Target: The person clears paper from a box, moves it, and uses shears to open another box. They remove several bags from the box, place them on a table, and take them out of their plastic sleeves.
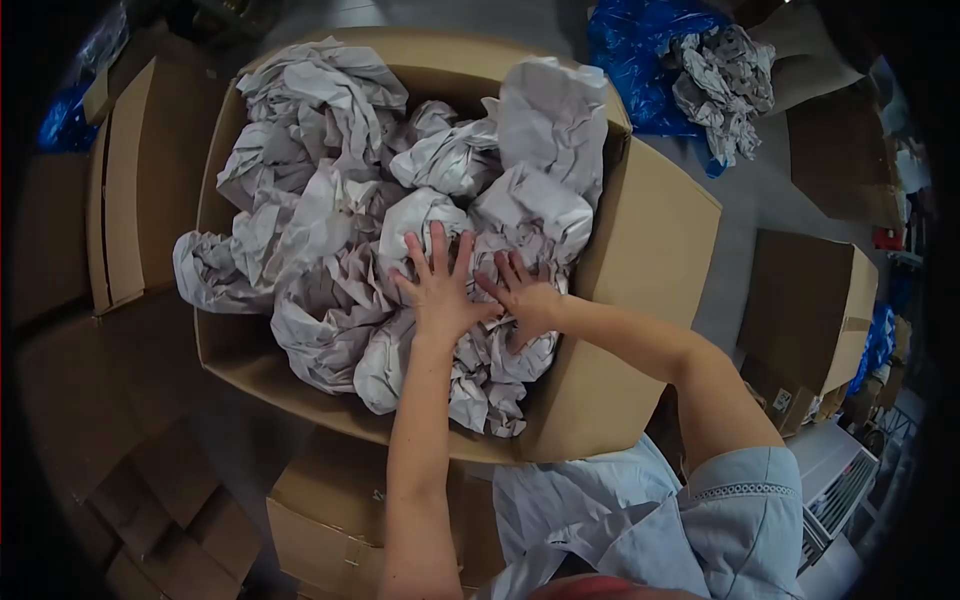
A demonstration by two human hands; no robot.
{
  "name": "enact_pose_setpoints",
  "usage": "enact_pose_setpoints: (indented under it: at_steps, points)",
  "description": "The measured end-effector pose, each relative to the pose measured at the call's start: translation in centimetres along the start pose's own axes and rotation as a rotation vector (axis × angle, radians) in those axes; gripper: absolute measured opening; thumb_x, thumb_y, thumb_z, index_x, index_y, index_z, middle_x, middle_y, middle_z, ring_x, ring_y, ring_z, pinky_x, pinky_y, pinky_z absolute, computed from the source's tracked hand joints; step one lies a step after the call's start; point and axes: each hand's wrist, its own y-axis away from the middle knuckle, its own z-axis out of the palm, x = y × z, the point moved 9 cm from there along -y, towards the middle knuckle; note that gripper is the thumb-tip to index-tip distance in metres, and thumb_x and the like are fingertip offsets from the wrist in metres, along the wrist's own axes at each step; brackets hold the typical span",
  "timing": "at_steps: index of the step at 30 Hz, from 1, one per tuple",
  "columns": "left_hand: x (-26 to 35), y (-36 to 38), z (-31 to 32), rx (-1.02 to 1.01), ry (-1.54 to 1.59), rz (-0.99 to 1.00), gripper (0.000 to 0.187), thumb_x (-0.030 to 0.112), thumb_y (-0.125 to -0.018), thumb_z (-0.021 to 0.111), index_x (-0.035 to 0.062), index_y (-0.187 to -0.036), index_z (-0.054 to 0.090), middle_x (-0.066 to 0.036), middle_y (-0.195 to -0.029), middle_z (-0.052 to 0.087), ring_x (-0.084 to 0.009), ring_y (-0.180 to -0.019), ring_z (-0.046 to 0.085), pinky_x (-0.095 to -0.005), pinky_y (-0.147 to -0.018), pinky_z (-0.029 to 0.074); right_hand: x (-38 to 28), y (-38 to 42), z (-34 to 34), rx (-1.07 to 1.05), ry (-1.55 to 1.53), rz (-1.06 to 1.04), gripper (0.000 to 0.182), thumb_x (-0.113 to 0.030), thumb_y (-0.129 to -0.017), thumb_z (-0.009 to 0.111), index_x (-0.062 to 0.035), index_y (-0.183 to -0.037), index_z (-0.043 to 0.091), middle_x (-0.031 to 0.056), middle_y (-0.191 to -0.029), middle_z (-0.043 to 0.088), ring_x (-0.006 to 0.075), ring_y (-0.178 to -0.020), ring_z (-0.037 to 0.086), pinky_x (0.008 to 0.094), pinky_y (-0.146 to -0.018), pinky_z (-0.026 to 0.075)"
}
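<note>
A large open cardboard box (620, 360) stands in front of me, heaped with crumpled packing paper (330, 220). My left hand (440, 290) lies over the paper near the middle, its fingers spread and pointing away from me. Just right of it, my right hand (525, 297) reaches in across the box's right flap and also rests on the paper, fingers apart. Neither hand is closed around anything. At the left, one wad of paper bulges out over the box's rim. Whatever lies beneath the paper is hidden.
Behind the box at the right lie a blue plastic bag (640, 60) and more crumpled paper (728, 85). Other cardboard boxes stand at the left (150, 190), at the right (800, 300) and below the big box (325, 500). A white metal rack (840, 490) is at lower right.
</note>
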Motion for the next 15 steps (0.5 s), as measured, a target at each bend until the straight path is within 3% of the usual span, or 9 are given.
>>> enact_pose_setpoints:
  at_steps: [3, 6, 7, 8, 10, 12, 14, 15]
  points:
    - [-1.0, -2.4, 3.0, -0.089, -0.073, 0.019, 0.110, 0.048, -0.041, 0.077, 0.0247, -0.134, 0.023, -0.010, -0.142, 0.004, -0.0424, -0.127, 0.002, -0.0719, -0.080, 0.021, 1.0, -2.1, 2.6, -0.101, -0.086, 0.019, 0.125, -0.040, -0.040, 0.081, -0.0245, -0.137, 0.004, 0.0193, -0.141, 0.000, 0.0395, -0.129, 0.002, 0.0672, -0.086, 0.025]
    - [-1.9, -4.0, 4.9, -0.083, -0.073, 0.053, 0.106, 0.046, -0.040, 0.077, 0.0200, -0.131, 0.029, -0.012, -0.141, 0.010, -0.0442, -0.127, 0.000, -0.0726, -0.079, 0.021, 1.6, -3.4, 3.2, -0.112, -0.140, 0.019, 0.123, -0.038, -0.041, 0.081, -0.0235, -0.137, 0.007, 0.0184, -0.141, 0.002, 0.0381, -0.130, 0.001, 0.0668, -0.087, 0.023]
    - [-2.2, -4.3, 5.9, -0.092, -0.115, 0.048, 0.101, 0.047, -0.042, 0.076, 0.0188, -0.129, 0.032, -0.012, -0.141, 0.011, -0.0447, -0.127, -0.001, -0.0725, -0.079, 0.022, 1.8, -4.2, 3.7, -0.084, -0.110, 0.047, 0.123, -0.032, -0.040, 0.083, -0.0246, -0.137, 0.006, 0.0190, -0.140, 0.005, 0.0383, -0.129, 0.010, 0.0598, -0.091, 0.028]
    - [-2.3, -4.7, 6.7, -0.132, -0.124, 0.017, 0.088, 0.046, -0.049, 0.073, 0.0164, -0.124, 0.039, -0.011, -0.139, 0.017, -0.0457, -0.127, -0.003, -0.0729, -0.081, 0.019, 1.9, -5.2, 5.5, -0.089, -0.119, 0.047, 0.123, -0.032, -0.040, 0.083, -0.0246, -0.137, 0.006, 0.0190, -0.140, 0.005, 0.0383, -0.129, 0.010, 0.0598, -0.091, 0.028]
    - [-3.3, -5.3, 10.1, -0.150, -0.181, -0.003, 0.081, 0.042, -0.054, 0.070, 0.0179, -0.125, 0.039, -0.009, -0.139, 0.018, -0.0447, -0.127, -0.004, -0.0733, -0.082, 0.015, 2.3, -7.2, 8.1, -0.035, -0.275, 0.032, 0.123, -0.028, -0.042, 0.082, -0.0241, -0.137, 0.005, 0.0191, -0.138, 0.014, 0.0367, -0.125, 0.022, 0.0500, -0.092, 0.033]
    - [-3.1, -6.3, 10.0, -0.138, -0.248, -0.020, 0.073, 0.038, -0.060, 0.067, 0.0193, -0.125, 0.039, -0.008, -0.139, 0.018, -0.0437, -0.127, -0.005, -0.0738, -0.083, 0.012, 2.3, -7.3, 7.2, -0.026, -0.189, 0.086, 0.117, -0.027, -0.044, 0.081, -0.0236, -0.136, 0.009, 0.0182, -0.136, 0.019, 0.0348, -0.123, 0.026, 0.0458, -0.092, 0.034]
    - [-4.2, -6.0, 11.1, -0.351, -0.245, -0.103, 0.068, 0.037, -0.065, 0.063, 0.0200, -0.126, 0.038, -0.006, -0.139, 0.021, -0.0426, -0.127, -0.009, -0.0728, -0.087, 0.007, 1.2, -7.8, 4.6, -0.018, -0.119, 0.125, 0.112, -0.026, -0.047, 0.080, -0.0231, -0.136, 0.013, 0.0173, -0.134, 0.024, 0.0330, -0.121, 0.031, 0.0416, -0.092, 0.035]
    - [-5.3, -6.1, 11.9, -0.339, -0.257, -0.113, 0.068, 0.037, -0.065, 0.063, 0.0200, -0.126, 0.038, -0.006, -0.139, 0.021, -0.0426, -0.127, -0.009, -0.0728, -0.087, 0.007, -0.3, -7.5, 4.2, -0.404, -0.148, 0.022, 0.104, -0.026, -0.050, 0.078, -0.0220, -0.135, 0.019, 0.0163, -0.133, 0.027, 0.0324, -0.121, 0.031, 0.0420, -0.093, 0.034]
